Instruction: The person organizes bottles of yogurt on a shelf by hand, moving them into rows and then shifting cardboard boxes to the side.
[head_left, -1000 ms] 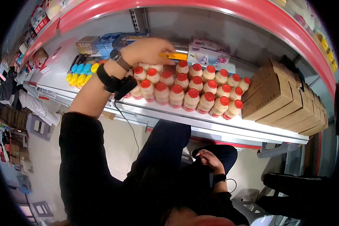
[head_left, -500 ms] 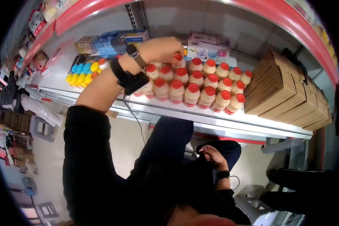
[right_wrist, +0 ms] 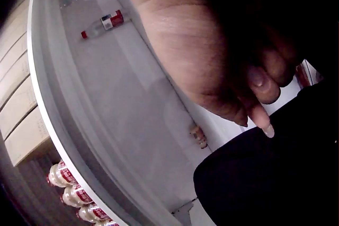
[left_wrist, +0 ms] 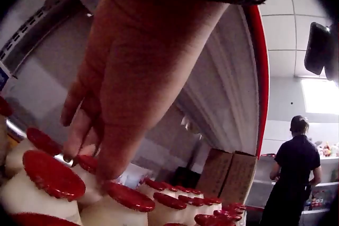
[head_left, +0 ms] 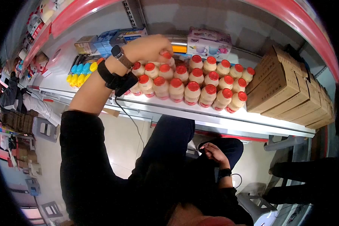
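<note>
My left hand [head_left: 151, 48] reaches over the back of a block of small red-capped drink bottles [head_left: 192, 93] standing in rows on the shelf. Its fingers hold one bottle by its red cap [head_left: 165, 55] at the back left of the block. In the left wrist view, thumb and fingers come down around that cap [left_wrist: 87, 163], between neighbouring bottles [left_wrist: 53, 175]; the lower part of the held bottle is hidden. My right hand [head_left: 213, 152] hangs by my lap with loosely curled fingers, holding nothing, and shows close up [right_wrist: 185, 51] in the right wrist view.
Brown cartons [head_left: 278, 86] stand right of the bottles, and a cup-printed box [head_left: 209, 44] behind them. Left are yellow and blue-capped bottles [head_left: 79, 73] and blue boxes [head_left: 107, 40]. A red-edged upper shelf [head_left: 83, 16] arches overhead. Another person [left_wrist: 295, 167] stands in the background.
My left hand has taken hold of a bottle at the back row and moved it left, leaving a gap beside the back-row bottles. The right hand has stayed by the lap.
</note>
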Motion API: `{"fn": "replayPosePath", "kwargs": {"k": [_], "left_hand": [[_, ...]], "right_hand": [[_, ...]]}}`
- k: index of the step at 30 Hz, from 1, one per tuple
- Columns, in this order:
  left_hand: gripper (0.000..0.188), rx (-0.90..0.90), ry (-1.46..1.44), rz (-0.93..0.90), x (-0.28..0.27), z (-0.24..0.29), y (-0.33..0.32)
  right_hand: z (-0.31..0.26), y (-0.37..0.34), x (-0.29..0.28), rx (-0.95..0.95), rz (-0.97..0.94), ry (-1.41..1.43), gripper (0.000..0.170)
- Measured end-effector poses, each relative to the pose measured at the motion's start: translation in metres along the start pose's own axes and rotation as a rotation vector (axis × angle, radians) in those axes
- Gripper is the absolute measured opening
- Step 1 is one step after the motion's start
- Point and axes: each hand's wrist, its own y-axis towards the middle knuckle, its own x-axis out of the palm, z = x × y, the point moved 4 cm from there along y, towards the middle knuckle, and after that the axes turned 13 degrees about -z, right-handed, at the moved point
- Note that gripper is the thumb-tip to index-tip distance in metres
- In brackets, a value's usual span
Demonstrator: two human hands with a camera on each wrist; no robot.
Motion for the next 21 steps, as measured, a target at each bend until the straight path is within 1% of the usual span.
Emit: {"fn": "replayPosePath", "kwargs": {"k": [2,3,5,8,12,15,18,21], "left_hand": [[0.037,-0.045,-0.055,-0.048,-0.006,0.006,-0.002],[0.038,-0.068,-0.081,-0.071,-0.008,0.008,-0.002],[0.039,-0.037,-0.049,-0.052,-0.012,0.012,0.0],[0.041,-0.009,-0.012,-0.002,-0.02,0.02,0.007],[0.042,0.085,-0.016,0.04,-0.03,0.039,0.022],[0.043,0.147,0.03,0.06,-0.023,0.042,0.043],[0.042,0.173,0.004,-0.028,-0.021,0.051,0.059],[0.04,0.194,0.017,-0.057,-0.019,0.061,0.069]], "right_hand": [[0.002,0.001,-0.002,0.007,0.024,-0.043,0.019],[0.001,0.0,-0.001,0.002,0.005,-0.033,0.019],[-0.001,0.0,-0.001,-0.009,-0.035,-0.013,0.021],[0.004,0.0,-0.003,-0.014,-0.04,0.05,0.022],[-0.001,-0.003,0.001,0.011,0.006,-0.027,0.022],[-0.001,-0.003,0.001,0.005,0.014,-0.046,0.021],[-0.001,-0.004,0.0,0.007,0.028,-0.05,0.021],[0.0,-0.007,0.002,0.014,0.043,-0.033,0.019]]}}
